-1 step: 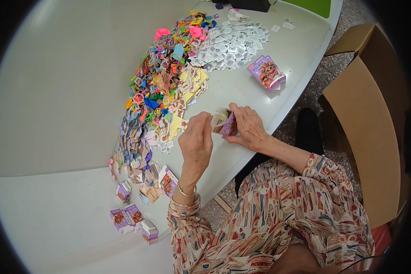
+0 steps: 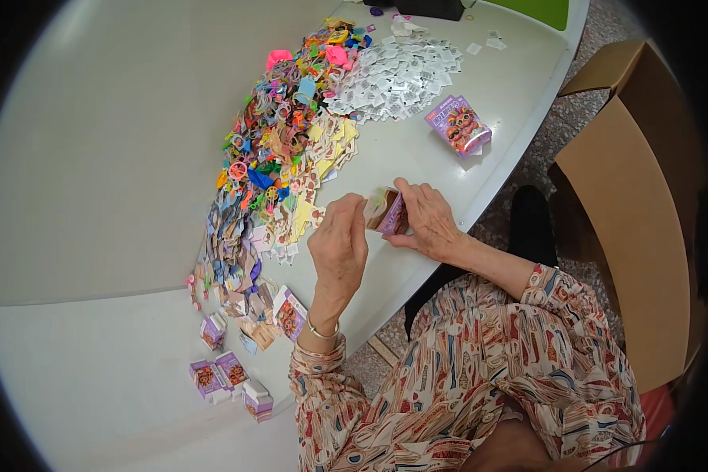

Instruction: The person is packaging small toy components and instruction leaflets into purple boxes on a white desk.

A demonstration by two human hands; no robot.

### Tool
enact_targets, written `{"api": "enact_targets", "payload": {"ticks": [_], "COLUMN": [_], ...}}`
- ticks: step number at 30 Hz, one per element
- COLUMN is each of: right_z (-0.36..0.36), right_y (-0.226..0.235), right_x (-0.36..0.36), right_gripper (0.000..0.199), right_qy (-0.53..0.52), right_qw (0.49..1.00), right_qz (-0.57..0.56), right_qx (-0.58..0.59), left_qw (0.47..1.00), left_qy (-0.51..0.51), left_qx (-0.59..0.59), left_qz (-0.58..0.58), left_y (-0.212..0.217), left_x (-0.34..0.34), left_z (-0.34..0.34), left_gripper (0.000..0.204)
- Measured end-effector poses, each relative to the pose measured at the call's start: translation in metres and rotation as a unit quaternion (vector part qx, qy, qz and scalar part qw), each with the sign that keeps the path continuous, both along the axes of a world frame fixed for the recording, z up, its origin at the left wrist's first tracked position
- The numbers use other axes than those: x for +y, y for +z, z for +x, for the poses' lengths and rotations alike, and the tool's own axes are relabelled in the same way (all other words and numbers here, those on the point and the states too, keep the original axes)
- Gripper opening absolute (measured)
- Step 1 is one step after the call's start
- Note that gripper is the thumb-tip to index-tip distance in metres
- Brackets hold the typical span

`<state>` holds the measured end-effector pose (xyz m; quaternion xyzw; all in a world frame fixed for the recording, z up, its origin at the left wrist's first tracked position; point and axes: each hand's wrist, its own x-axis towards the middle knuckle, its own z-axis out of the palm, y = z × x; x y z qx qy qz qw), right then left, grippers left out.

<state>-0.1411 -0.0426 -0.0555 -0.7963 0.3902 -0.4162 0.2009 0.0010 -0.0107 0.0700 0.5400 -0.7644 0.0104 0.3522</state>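
**Holding a small purple carton over the tabletop edge**

Gripped between both hands, a small purple carton [image 2: 391, 212] is kept just above the near edge of the white tabletop [image 2: 94, 157]. The right hand [image 2: 429, 216] is wrapped around the carton's right side, with fingers curled closed on it. The left hand [image 2: 338, 248] is raised at the carton's left end, and its fingertips are pinched on a pale flap or slip there; what lies inside the carton cannot be told.

A second carton [image 2: 459, 126], purple with a cartoon picture on its face, is laid flat on the tabletop well beyond the hands, near the right edge. Beside the left wrist, another picture carton [image 2: 289, 312] is seen tilted on its side. Further to the left, near the lower part of the tabletop, a group of small purple cartons [image 2: 220, 376] is set down, some with white flaps standing open.

A long heap of bright plastic trinkets [image 2: 279, 134] in pink, orange, blue and yellow is spread across the middle of the tabletop. A pile of small white packets [image 2: 397, 79] is gathered just beside its far end. Flat printed cards [image 2: 228, 252] are scattered along the heap's near end.

A large brown cardboard box [image 2: 629, 204] is stood on the floor to the right, apart from the tabletop; its contents are not shown.
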Motion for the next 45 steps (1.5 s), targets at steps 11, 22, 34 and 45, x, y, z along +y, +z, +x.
{"api": "enact_targets", "payload": {"ticks": [11,22,34,45], "right_z": [-0.002,-0.003,-0.009,-0.008], "right_y": [0.000,-0.002,0.009,0.006], "right_x": [0.000,0.000,-0.006,-0.007], "right_gripper": [0.104,0.104,0.095,0.094], "right_qy": [0.000,0.008,0.051,0.098], "right_qw": [1.000,0.999,0.997,0.993], "right_qz": [-0.017,-0.029,0.024,-0.051], "right_qx": [-0.012,-0.013,0.057,-0.043], "left_qw": [0.993,0.999,0.880,0.819], "left_qy": [0.023,0.023,0.047,0.035], "left_qx": [-0.101,0.024,0.405,0.452], "left_qz": [-0.059,0.015,0.245,0.352], "left_y": [-0.016,-0.022,-0.059,-0.054], "left_x": [-0.003,0.008,0.020,0.008], "left_z": [-0.004,0.002,0.014,0.022], "left_gripper": [0.020,0.020,0.025,0.032]}}
